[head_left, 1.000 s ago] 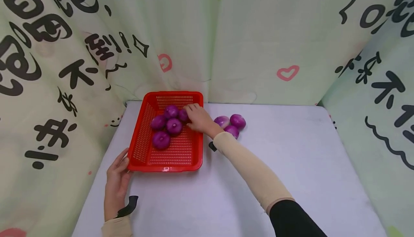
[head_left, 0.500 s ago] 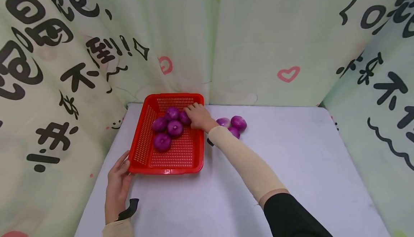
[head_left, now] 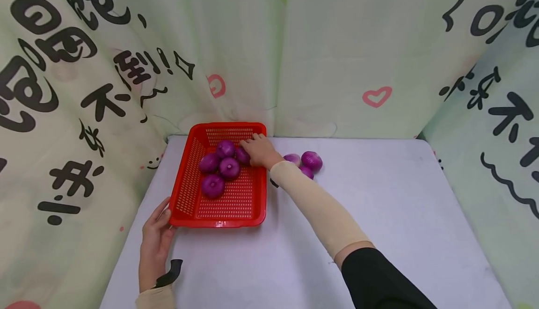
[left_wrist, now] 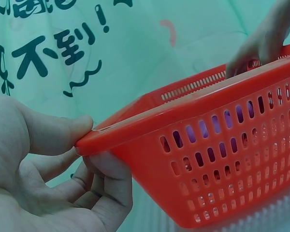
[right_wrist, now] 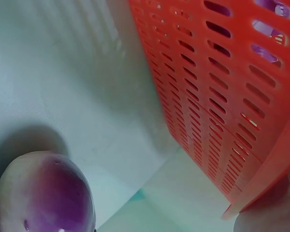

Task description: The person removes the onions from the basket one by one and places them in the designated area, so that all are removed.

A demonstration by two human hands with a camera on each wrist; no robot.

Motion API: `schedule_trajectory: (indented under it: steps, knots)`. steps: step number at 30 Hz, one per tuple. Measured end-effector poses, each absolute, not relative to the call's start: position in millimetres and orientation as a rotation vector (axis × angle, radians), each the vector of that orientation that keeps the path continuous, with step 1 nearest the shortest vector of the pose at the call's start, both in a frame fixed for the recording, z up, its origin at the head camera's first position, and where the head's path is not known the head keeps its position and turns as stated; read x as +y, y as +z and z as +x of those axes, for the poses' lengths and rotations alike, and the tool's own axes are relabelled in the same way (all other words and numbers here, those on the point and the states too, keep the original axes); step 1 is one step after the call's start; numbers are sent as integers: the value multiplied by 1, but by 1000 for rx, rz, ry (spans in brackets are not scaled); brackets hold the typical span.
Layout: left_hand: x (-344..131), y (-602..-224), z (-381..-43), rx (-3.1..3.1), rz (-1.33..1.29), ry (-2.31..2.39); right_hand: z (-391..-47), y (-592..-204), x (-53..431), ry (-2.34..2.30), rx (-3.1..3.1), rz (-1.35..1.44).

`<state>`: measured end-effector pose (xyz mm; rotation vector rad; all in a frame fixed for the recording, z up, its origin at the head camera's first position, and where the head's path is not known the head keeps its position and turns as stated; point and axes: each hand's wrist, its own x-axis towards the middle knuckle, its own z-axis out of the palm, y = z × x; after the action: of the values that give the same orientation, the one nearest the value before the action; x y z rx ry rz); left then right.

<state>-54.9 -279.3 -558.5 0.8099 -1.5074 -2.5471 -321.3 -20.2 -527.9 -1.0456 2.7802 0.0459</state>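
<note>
A red plastic basket (head_left: 219, 223) with slotted walls stands at the table's back left. Several purple onions (head_left: 213, 186) are grouped inside it. At the near left corner, my left hand (head_left: 155, 246) pinches the rim between thumb and fingers, plain in the left wrist view on the basket (left_wrist: 135, 123). My right hand (head_left: 259, 152) reaches over the right rim, its fingers around the rightmost onion (head_left: 242, 155), which they partly cover. In the right wrist view only a bit of that hand shows beside the basket (right_wrist: 198, 92); its fingertips are hidden there.
Just right of the basket, a few loose onions (head_left: 312, 160) lie together on the white table (head_left: 379, 215), partly behind the right forearm. One pale and purple onion (right_wrist: 48, 193) shows close up in the right wrist view. A printed curtain (head_left: 337, 65) hangs behind the table.
Both hands keep their places at the basket. The right forearm has shifted slightly left. The whole head view has drifted a little, and the onions stay grouped as before.
</note>
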Motion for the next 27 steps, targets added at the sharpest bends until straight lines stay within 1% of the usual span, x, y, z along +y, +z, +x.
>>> schedule_trajectory:
  steps: [13,20,27]
  knots:
    - [-280,-559,-56,-1481,755,-2576,-323,-523,-17,-59,2727,-1062]
    - [-277,-559,-59,-1497,804,-2555,-324,-523,-16,72,2732,-1103]
    - [-279,-558,-54,-1496,762,-2557,-321,-531,-20,78,2765,-1115]
